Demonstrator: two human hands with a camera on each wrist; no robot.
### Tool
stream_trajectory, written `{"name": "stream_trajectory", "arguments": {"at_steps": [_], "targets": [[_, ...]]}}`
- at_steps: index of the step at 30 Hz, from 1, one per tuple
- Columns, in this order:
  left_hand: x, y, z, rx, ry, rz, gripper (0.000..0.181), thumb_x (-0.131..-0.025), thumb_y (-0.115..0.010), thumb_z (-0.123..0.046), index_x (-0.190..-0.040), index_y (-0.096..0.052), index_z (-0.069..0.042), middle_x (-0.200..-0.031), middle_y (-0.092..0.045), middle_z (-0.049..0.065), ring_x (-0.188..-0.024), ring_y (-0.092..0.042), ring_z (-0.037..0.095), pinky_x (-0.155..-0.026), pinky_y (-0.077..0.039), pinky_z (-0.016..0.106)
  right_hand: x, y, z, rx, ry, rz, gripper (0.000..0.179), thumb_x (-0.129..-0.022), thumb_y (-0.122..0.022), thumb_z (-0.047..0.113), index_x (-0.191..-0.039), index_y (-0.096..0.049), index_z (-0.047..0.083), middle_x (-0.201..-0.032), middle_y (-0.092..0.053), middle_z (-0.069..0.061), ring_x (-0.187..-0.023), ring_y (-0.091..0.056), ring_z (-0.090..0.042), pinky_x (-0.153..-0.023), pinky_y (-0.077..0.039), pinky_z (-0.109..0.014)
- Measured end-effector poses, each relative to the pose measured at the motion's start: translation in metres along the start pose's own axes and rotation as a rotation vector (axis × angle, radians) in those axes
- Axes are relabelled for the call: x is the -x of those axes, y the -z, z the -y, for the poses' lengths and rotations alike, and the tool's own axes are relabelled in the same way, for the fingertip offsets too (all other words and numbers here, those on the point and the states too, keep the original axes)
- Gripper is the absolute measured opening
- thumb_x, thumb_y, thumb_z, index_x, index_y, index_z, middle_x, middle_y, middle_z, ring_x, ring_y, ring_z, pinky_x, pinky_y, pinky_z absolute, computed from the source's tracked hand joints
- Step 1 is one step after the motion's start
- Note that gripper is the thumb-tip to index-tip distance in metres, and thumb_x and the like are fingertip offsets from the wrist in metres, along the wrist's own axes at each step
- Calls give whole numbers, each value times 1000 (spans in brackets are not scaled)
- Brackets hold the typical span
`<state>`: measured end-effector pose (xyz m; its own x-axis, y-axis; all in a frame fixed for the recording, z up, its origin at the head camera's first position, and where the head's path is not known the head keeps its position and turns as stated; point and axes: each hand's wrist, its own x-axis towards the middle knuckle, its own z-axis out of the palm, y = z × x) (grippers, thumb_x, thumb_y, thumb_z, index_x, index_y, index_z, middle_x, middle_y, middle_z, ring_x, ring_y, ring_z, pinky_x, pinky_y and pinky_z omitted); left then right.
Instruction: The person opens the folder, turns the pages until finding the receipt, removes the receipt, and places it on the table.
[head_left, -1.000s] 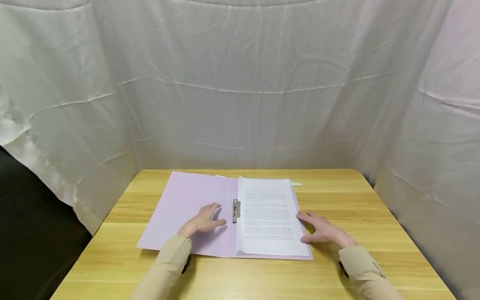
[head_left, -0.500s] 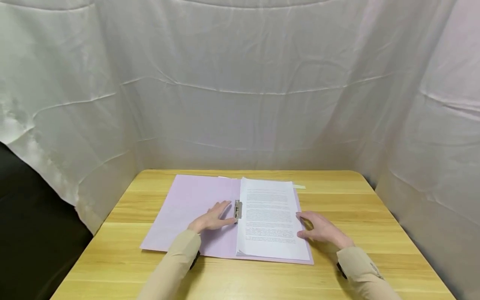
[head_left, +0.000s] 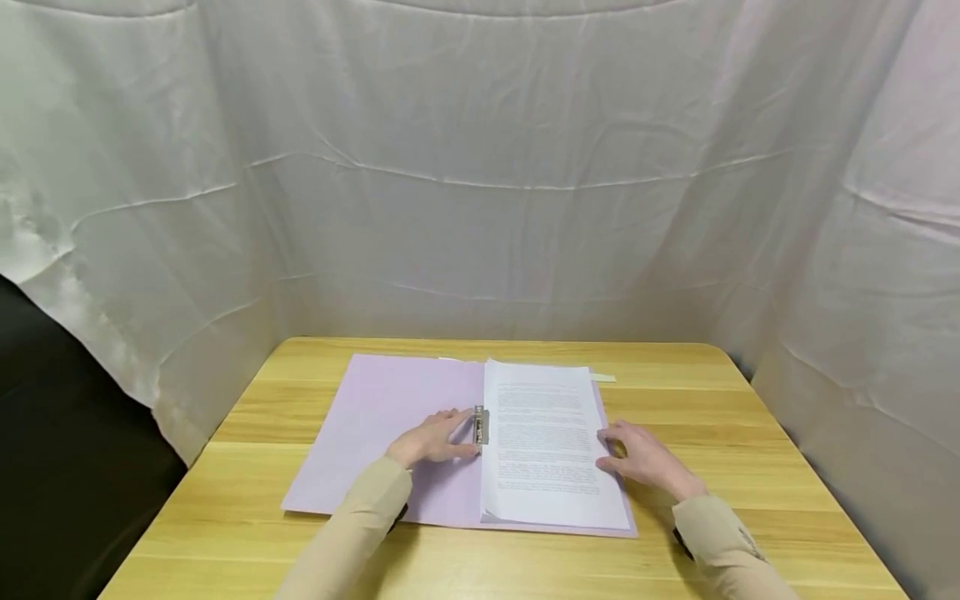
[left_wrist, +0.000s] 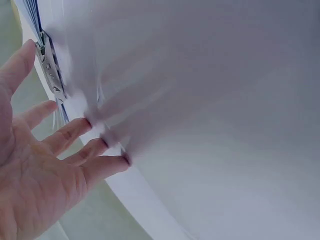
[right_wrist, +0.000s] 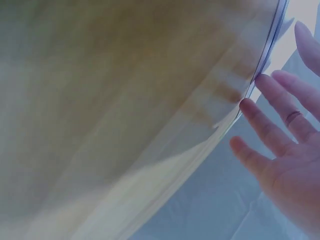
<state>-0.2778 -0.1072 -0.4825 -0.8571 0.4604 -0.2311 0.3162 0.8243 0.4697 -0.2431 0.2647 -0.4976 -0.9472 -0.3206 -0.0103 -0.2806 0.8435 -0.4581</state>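
Note:
A lilac folder (head_left: 393, 404) lies spread flat on the wooden table. On its right half is a stack of printed paper sheets (head_left: 546, 446), beside a metal lever clip (head_left: 481, 427) at the spine. My left hand (head_left: 433, 438) reaches over the left cover, with thumb and index fingertips at the clip. In the left wrist view the fingers of that hand (left_wrist: 42, 175) are extended and spread, the thumb close to the clip (left_wrist: 51, 70). At the stack's right edge, my right hand (head_left: 647, 457) touches the side of the papers and folder. The right wrist view shows this hand (right_wrist: 290, 155) with its fingers extended.
A pale tab (head_left: 603, 377) sticks out past the folder's upper right corner. The wooden table (head_left: 720, 433) extends on both sides of the folder. Light grey curtains (head_left: 487, 208) enclose the table's back and sides, and something black (head_left: 67, 433) is at the left.
My left hand has moved right across the cover to the clip. My right fingers have drawn closer together at the paper edge. The folder has shifted slightly right and nearer in view.

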Motion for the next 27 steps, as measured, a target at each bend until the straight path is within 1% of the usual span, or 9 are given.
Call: {"name": "stream_trajectory", "arguments": {"at_steps": [3, 6, 11, 14, 16, 19, 22, 25, 27], "targets": [[2, -1, -5, -20, 18, 12, 76, -96, -63, -45, -158, -33, -12, -162, -30, 28, -152, -28, 44, -124, -23, 62, 2, 1, -1, 15, 28, -21, 46, -88, -77, 22, -123, -67, -4, -129, -65, -26, -122, -59, -45, -105, -46, -62], [5, -4, -8, -36, 24, 17, 75, -96, -63, -46, -158, -34, -15, -162, -31, 27, -151, -29, 44, -123, -24, 63, 5, 2, -3, 30, 57, -34, 38, -87, -78, 19, -116, -71, -4, -118, -71, -19, -111, -64, -36, -99, -51, -58], [11, -8, -13, -46, -4, 12, 76, -94, -66, -44, -157, -36, -16, -160, -34, 27, -151, -31, 44, -124, -25, 60, 11, 4, -6, 38, 61, -42, 23, -86, -78, 17, -104, -76, 3, -103, -75, -8, -97, -66, -23, -91, -54, -52], [15, -9, -16, -38, -23, 5, 75, -94, -67, -43, -157, -37, -14, -159, -34, 28, -150, -31, 47, -124, -25, 60, 15, 5, -6, 32, 49, -45, 13, -87, -78, 17, -97, -77, 8, -98, -76, -3, -92, -65, -18, -87, -55, -47], [18, -11, -18, -35, -26, 2, 75, -94, -67, -43, -157, -37, -14, -159, -34, 29, -149, -31, 49, -123, -25, 61, 17, 7, -7, 33, 55, -48, 11, -87, -77, 17, -95, -78, 10, -96, -77, -2, -89, -65, -15, -84, -56, -43], [21, -13, -21, -45, -33, -2, 74, -95, -66, -43, -156, -37, -14, -159, -33, 30, -148, -31, 51, -122, -26, 62, 18, 10, -7, 36, 61, -57, 13, -87, -77, 17, -97, -79, 8, -96, -78, -3, -87, -67, -15, -82, -58, -41], [24, -16, -24, -54, -39, -10, 74, -94, -66, -44, -156, -38, -14, -159, -34, 30, -147, -32, 52, -122, -27, 62, 18, 14, -6, 26, 61, -55, 20, -88, -77, 17, -102, -78, 3, -97, -78, -7, -90, -70, -19, -82, -60, -42], [27, -17, -28, -51, -45, -15, 74, -94, -66, -44, -155, -39, -13, -158, -34, 30, -147, -33, 52, -122, -28, 62, 12, 17, -7, -16, 32, -52, 26, -88, -76, 16, -109, -75, -2, -100, -77, -12, -92, -71, -25, -84, -60, -46], [29, -18, -30, -50, -50, -25, 73, -94, -67, -43, -154, -41, -12, -157, -36, 32, -146, -34, 52, -121, -28, 63, 5, 18, -9, -41, 29, -54, 31, -89, -75, 15, -113, -72, -4, -103, -75, -16, -95, -71, -29, -85, -60, -48]]}}
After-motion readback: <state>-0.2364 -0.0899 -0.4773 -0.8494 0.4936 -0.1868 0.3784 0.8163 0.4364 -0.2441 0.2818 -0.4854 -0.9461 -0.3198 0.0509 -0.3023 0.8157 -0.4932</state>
